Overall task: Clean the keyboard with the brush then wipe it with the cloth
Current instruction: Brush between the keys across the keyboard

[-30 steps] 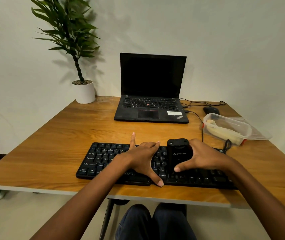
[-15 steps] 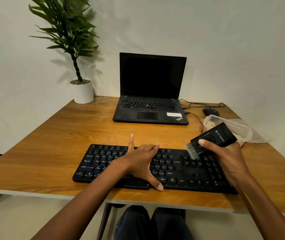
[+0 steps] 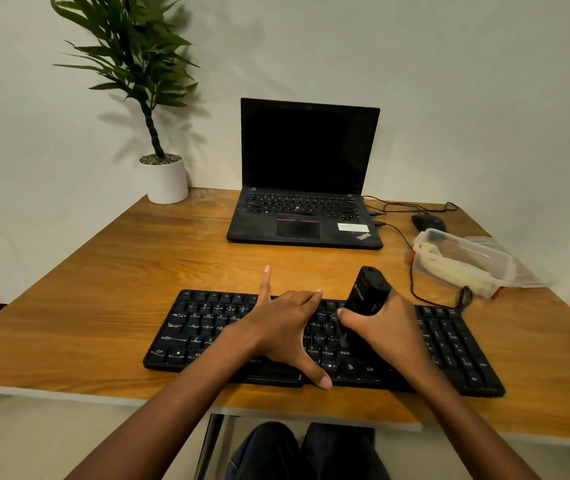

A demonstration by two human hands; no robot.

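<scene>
A black keyboard (image 3: pixel 207 323) lies along the near edge of the wooden desk (image 3: pixel 103 271). My left hand (image 3: pixel 287 323) rests flat on its middle keys with fingers spread and straight. My right hand (image 3: pixel 387 330) grips a black brush (image 3: pixel 368 291), held nearly upright with its bristle end down on the keys just right of the left hand. The bristles are mostly hidden behind my thumb. A clear plastic container (image 3: pixel 463 263) at the right holds something pale; I cannot tell whether it is the cloth.
A black laptop (image 3: pixel 306 188) stands open at the back centre. A potted plant (image 3: pixel 164 178) sits at the back left. A black mouse (image 3: pixel 429 223) and cables (image 3: pixel 411 206) lie at the back right. The container's lid (image 3: pixel 526 271) lies beside it.
My right hand, which had lifted the brush up to the right half a second ago, has brought it back down onto the keys beside the left hand. The left hand stayed put.
</scene>
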